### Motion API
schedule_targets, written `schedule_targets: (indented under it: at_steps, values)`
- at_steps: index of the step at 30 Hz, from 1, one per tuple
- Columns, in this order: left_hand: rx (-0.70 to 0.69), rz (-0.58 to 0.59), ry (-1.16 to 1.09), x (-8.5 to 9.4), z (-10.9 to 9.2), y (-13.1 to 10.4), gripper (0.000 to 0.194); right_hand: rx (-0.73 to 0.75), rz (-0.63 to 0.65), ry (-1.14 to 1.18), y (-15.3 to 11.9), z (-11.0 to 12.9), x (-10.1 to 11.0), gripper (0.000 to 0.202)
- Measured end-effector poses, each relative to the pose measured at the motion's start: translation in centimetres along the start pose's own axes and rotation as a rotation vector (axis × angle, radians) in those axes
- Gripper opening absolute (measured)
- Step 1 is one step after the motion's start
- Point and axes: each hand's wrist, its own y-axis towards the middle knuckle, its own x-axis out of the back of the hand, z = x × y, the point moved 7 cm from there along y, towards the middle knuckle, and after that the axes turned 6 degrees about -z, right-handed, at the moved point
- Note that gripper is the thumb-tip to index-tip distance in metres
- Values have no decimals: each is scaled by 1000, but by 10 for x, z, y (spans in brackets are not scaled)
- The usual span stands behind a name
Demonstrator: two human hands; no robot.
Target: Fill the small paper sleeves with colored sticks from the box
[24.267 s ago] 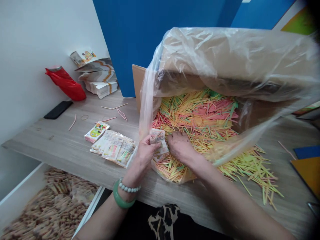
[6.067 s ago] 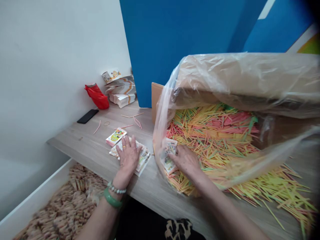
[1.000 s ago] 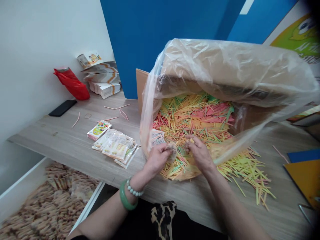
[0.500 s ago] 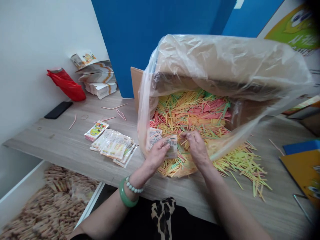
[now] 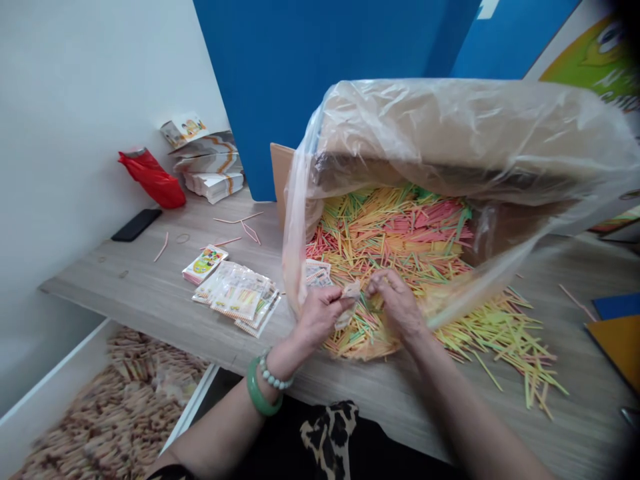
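My left hand [image 5: 320, 315] pinches a small printed clear packet [image 5: 350, 293] between thumb and fingers, above the near side of a lined cardboard box. My right hand [image 5: 399, 305] is just to its right with the fingers curled together; whatever they hold is too small to make out. Below both hands lies a heap of thin candy-coloured sticks [image 5: 425, 230], yellow, pink, orange and green. More flat printed packets [image 5: 317, 272] rest on the sticks behind my left hand.
The clear plastic liner [image 5: 450, 120] stands high around the box. Loose yellow sticks [image 5: 520, 343] spill to the right. Filled packets [image 5: 237, 293] and a card stack [image 5: 205, 262] lie left, near a phone-like black slab [image 5: 136, 225]. An open drawer [image 5: 125, 400] holds many packets.
The packet in my left hand has tilted, from showing its flat face to a bunched, edge-on look. My right hand's fingers have shifted slightly. The whole view has moved a little.
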Motion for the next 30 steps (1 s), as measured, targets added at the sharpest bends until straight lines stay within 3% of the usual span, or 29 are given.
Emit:
schedule_targets:
  at_steps: [4, 11, 18, 24, 30]
  values:
    - [-126, 26, 138, -6, -8, 0, 22, 85, -94, 229, 3, 40, 3, 17]
    - [-4, 74, 202, -12, -5, -3, 52, 216, -144, 287, -4, 86, -12, 21]
    - [48, 106, 50, -15, -9, -5, 45, 319, -194, 285, -15, 90, -29, 13]
    - [128, 139, -132, -15, -4, -6, 43, 282, -155, 228, -24, 76, -29, 13]
    - [106, 155, -40, -13, -4, -9, 44, 221, -124, 263, -19, 77, -25, 17]
